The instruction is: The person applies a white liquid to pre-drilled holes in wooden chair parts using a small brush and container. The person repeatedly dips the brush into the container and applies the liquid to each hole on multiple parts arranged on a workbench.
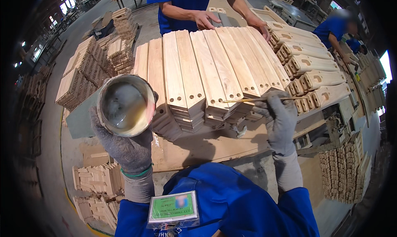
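Closest to the lens, your blue work shirt (231, 199) fills the lower frame, a green badge in a clear sleeve (173, 208) lying on its chest. Your left hand (124, 148), in a grey knit glove, is wrapped from below round a round, pale tub (126, 105) of glossy whitish liquid; that grip is closed on it, holding it up just left of the stack and overlapping its left edge. Your right hand (279, 117), gloved the same, pinches a thin stick (258, 99), its tip reaching left to the drilled end of the wooden slats (211, 71).

Those slats are smooth, light, curved boards with pairs of round holes near their ends, stacked in a fanned row across the brown surface (202, 148). To their right, chunkier slotted wooden parts (308, 65) crowd tight against the row. The near edge of the surface runs just in front of you, with a bare strip between it and the stack. Across the stack, another person's hands (206, 19) rest on the far ends. More wood piles (89, 69) line the concrete floor (51, 125) on your left.
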`<state>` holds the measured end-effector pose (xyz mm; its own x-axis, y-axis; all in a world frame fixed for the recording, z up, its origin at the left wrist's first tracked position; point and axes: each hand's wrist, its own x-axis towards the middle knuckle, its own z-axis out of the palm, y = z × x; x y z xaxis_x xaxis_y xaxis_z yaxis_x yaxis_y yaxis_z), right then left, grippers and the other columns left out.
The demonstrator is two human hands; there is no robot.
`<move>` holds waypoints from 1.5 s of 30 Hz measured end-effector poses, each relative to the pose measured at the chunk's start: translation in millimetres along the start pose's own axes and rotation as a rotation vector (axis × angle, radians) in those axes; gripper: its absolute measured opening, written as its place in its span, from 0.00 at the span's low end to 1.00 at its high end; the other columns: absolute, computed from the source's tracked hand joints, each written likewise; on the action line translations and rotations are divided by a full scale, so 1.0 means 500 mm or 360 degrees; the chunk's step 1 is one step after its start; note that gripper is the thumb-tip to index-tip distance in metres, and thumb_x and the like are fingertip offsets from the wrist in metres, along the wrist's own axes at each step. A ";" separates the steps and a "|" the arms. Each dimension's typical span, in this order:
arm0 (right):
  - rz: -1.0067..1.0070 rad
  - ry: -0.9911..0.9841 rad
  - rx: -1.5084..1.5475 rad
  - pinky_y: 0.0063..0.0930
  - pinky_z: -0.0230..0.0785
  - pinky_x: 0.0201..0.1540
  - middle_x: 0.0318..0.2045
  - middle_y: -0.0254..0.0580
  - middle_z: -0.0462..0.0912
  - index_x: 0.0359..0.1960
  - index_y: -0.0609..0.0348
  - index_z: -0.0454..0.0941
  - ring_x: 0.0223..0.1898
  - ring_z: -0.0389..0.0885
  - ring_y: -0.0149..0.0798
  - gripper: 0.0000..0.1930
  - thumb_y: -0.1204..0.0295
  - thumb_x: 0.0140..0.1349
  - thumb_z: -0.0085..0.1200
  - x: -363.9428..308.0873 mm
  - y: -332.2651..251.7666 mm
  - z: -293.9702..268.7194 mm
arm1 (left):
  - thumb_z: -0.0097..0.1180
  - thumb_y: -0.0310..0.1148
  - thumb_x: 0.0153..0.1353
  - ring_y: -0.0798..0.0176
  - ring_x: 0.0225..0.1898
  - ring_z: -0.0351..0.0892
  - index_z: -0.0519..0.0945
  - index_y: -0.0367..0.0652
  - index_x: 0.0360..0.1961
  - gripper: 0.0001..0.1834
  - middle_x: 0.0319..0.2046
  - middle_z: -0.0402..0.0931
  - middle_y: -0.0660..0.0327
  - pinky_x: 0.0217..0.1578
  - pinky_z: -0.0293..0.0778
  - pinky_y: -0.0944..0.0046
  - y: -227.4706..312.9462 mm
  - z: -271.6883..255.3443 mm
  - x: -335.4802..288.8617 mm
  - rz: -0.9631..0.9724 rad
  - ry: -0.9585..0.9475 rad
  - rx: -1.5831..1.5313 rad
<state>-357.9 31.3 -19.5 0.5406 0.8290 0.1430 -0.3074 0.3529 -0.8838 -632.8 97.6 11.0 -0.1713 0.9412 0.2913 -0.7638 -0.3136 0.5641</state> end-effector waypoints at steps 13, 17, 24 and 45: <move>-0.0306 -0.0104 -0.0236 0.27 0.80 0.34 0.32 0.45 0.77 0.39 0.66 0.71 0.32 0.82 0.37 0.06 0.77 0.63 0.49 -0.024 0.004 0.090 | 0.40 0.45 0.67 0.49 0.59 0.65 0.62 0.43 0.60 0.25 0.55 0.66 0.50 0.56 0.67 0.42 0.054 -0.044 0.011 -0.0017 0.0012 -0.0071; 0.0088 0.0025 0.0004 0.25 0.80 0.31 0.30 0.45 0.79 0.37 0.69 0.73 0.27 0.82 0.36 0.08 0.77 0.59 0.54 -0.005 0.055 0.097 | 0.38 0.48 0.67 0.48 0.58 0.66 0.64 0.44 0.60 0.26 0.55 0.66 0.50 0.57 0.66 0.41 0.074 -0.058 0.014 -0.0091 -0.0081 -0.0149; -0.0269 -0.0051 -0.0550 0.23 0.78 0.26 0.27 0.42 0.79 0.36 0.68 0.72 0.26 0.81 0.34 0.06 0.77 0.61 0.53 -0.019 0.046 0.088 | 0.39 0.49 0.67 0.48 0.56 0.68 0.64 0.44 0.60 0.26 0.54 0.67 0.49 0.57 0.66 0.42 0.087 -0.080 0.017 0.0012 0.0084 0.0114; -0.0011 0.0381 -0.0004 0.22 0.79 0.32 0.31 0.45 0.79 0.38 0.65 0.72 0.31 0.82 0.36 0.05 0.78 0.62 0.50 -0.118 0.099 0.180 | 0.38 0.51 0.67 0.50 0.56 0.68 0.64 0.46 0.60 0.27 0.55 0.66 0.53 0.59 0.62 0.41 0.136 -0.143 0.051 -0.0283 0.0094 -0.0239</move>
<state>-475.3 39.0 -31.5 0.7130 0.7001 0.0396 -0.3014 0.3569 -0.8842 -733.5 109.2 1.7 -0.0585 0.9870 0.1495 -0.8684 -0.1242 0.4800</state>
